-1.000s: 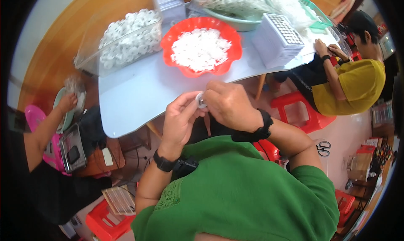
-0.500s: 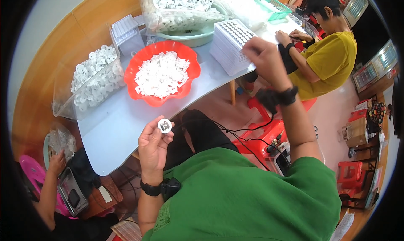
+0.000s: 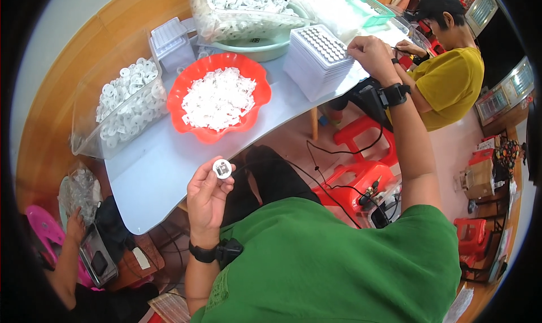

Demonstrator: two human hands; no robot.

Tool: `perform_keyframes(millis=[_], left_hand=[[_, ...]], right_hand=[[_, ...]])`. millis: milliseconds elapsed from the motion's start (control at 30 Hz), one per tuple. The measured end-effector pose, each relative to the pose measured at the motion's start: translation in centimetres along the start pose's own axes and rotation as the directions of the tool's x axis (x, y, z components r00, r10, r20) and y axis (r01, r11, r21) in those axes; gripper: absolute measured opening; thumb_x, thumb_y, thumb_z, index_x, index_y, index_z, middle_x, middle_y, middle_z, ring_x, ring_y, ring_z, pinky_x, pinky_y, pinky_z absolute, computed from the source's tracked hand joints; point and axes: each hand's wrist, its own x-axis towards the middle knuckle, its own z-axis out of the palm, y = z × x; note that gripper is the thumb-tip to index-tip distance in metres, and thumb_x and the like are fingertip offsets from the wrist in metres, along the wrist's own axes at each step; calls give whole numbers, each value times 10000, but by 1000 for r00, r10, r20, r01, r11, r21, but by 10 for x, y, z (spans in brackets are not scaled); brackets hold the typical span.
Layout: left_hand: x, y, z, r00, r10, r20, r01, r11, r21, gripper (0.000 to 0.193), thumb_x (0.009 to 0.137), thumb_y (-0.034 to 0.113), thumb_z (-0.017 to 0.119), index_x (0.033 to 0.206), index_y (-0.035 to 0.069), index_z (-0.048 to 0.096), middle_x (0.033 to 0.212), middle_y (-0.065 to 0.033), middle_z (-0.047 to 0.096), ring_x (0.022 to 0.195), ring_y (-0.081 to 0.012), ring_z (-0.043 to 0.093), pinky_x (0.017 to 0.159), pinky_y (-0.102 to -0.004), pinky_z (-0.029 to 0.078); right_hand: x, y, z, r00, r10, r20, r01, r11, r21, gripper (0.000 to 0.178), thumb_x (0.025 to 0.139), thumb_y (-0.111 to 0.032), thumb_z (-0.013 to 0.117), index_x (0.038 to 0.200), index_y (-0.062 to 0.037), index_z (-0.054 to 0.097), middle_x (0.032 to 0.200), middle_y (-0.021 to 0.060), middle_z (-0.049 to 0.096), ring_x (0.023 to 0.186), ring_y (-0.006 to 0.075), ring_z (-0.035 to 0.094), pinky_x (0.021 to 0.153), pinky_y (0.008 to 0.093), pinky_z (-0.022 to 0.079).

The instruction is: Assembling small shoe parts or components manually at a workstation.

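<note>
Head view | left hand (image 3: 208, 197) closed on a small white round part (image 3: 222, 169), held up off the table's near edge (image 3: 148, 183) | right hand (image 3: 371, 55) stretched to the stack of white trays (image 3: 320, 60) at the far right edge, grip cannot be told | red bowl (image 3: 217, 99) mid-table | advised: the part is kept pinched by its rim, face up, while one tray is drawn off.

A small assembly workshop. The table (image 3: 152, 170) carries a red bowl (image 3: 217, 132) of white parts, a clear bag of white discs (image 3: 121, 111) at its left edge, and stacked trays (image 3: 319, 60) at its right. Another person (image 3: 449, 77) works beside red plastic stools (image 3: 361, 148).
</note>
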Motion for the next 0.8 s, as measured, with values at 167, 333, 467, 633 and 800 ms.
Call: perform_keyframes(millis=[167,333,467,633,800], left_hand=[[0,-2,0,1000,19,-11,-19,1000,1,295,950,86,495,1208,-57,511,1060,-224,620,805,-175,633,698,-256,526],[1,-3,0,1000,6,10,-6,1000,1,302,949,94,501,1209,-59,513,1051,-204,627,816,-172,636,704,-252,529],[0,-2,-2,1000,8,16,-8,1000,-3,304,953,108,501,1208,-56,515,1050,-207,625,813,-167,629,707,-252,527],[-4,1,-7,1000,14,-11,-14,1000,-6,301,955,114,499,1202,-57,519,1045,-213,623,805,-165,625,706,-255,529],[1,-3,-7,1000,6,19,-5,1000,-28,291,955,110,499,1199,-45,534,1065,-205,625,821,-158,630,713,-251,531]], right_hand=[[7,20,9,997,-79,24,75,989,126,147,745,-130,662,807,0,691,672,166,640,616,247,621,604,342,480],[13,32,10,994,-77,77,71,995,69,152,746,-180,654,791,-39,690,704,124,655,670,249,638,622,341,478],[9,33,15,1000,-2,-5,2,994,106,140,779,-169,617,808,-42,669,695,105,645,656,227,629,607,324,473],[-15,13,6,953,230,-198,-45,753,657,134,886,-95,570,947,5,634,719,53,625,566,97,600,449,203,449],[-63,-74,9,947,207,-247,113,503,857,109,879,-9,565,945,60,616,804,127,658,682,173,657,552,233,508]])
